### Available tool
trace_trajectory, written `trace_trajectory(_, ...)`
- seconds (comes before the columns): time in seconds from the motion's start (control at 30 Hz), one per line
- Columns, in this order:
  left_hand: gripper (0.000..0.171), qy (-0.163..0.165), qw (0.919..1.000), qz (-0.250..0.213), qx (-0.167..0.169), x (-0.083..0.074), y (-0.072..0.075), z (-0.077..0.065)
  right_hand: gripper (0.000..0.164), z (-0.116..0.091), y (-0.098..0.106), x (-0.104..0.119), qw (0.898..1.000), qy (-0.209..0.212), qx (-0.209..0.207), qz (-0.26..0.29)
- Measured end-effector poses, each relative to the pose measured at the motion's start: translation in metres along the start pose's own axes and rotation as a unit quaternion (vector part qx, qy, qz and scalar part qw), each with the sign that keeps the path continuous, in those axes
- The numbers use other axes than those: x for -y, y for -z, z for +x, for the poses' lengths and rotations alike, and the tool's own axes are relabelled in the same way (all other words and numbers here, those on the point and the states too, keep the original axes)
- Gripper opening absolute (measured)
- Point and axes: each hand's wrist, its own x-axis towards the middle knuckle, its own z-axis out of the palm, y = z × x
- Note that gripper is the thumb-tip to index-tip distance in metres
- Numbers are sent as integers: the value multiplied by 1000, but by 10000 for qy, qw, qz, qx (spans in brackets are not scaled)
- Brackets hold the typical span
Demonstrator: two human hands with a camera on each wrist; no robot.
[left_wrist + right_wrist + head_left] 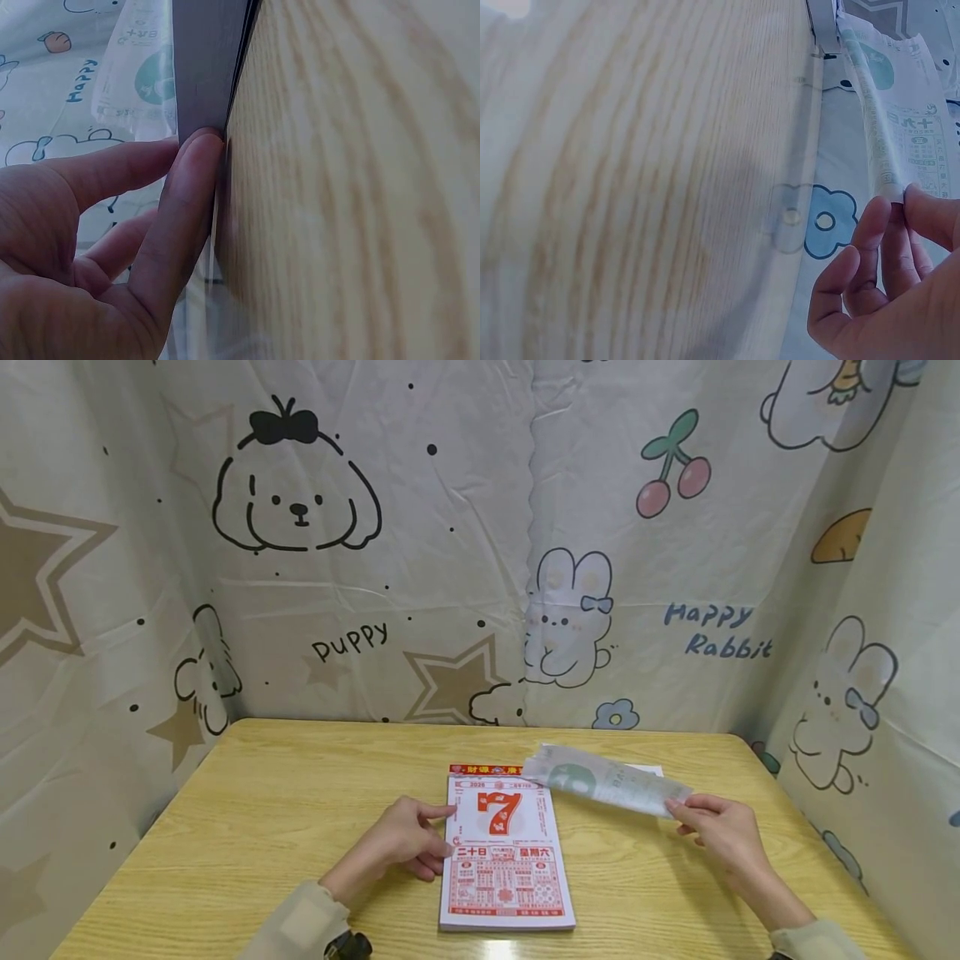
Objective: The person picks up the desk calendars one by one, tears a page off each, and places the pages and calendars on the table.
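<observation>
A thick tear-off calendar (510, 835) lies on the table, its top page printed with a large red 7. At its left edge, my left hand (416, 837) touches the pad's side with its fingertips; in the left wrist view the fingers (199, 161) rest against the pad's edge, close to the tabletop. To the right, my right hand (716, 827) pinches the end of a thin calendar page (607, 781) between thumb and fingers. This page is raised and slanted, and its far end overlaps the calendar's top right corner. Green print shows faintly through the page (900, 112).
Beneath everything is a yellow wood-grain table (300, 777). A white sheet edge (651, 770) shows behind the raised page. A pale curtain (450, 527) with cartoon prints hangs at the back and both sides of the table.
</observation>
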Motion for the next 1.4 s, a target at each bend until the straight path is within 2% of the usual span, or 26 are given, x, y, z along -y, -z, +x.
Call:
trace_trajectory(0.23,65,-24,10000,23,18,0,1,-1,47,-1,-2,-2,9999,-38,36,97)
trace_trajectory(0.53,69,-113,9994,-16,318,-1,7,2,47,-2,-3,-3,9999,-54,103,107)
trace_trajectory(0.73,70,-104,9998,149,90,-4,8,10,47,-2,-5,-2,9999,-14,66,146)
trace_trajectory(1.0,72,-22,9988,472,-150,-6,5,19,30,-4,-5,-2,9998,-12,45,199)
trace_trajectory(1.4,72,112,9980,534,-313,-10,1,21,36,-3,-2,-4,10000,-8,38,22)
